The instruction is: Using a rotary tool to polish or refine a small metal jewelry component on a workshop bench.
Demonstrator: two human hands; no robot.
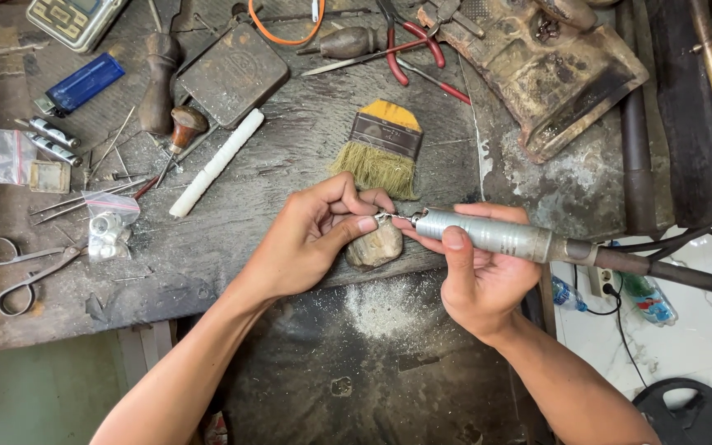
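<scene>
My left hand (311, 235) pinches a tiny silvery piece (383, 217) between thumb and fingers, resting against a worn wooden bench peg (375, 245). My right hand (475, 276) grips a grey metal rotary handpiece (488, 234), whose tip meets the small piece. The handpiece's dark flexible shaft (669, 272) runs off to the right. Pale filing dust (385, 305) lies on the dark surface under the peg.
On the grimy workbench (290, 148) lie a yellow-handled brush (382, 148), white stick (216, 162), red-handled pliers (409, 45), blue lighter (82, 82), scissors (22, 276), a small plastic bag (109, 222), dark metal plate (232, 74) and wooden-handled gravers (181, 132). A rusty block (550, 70) sits at the back right.
</scene>
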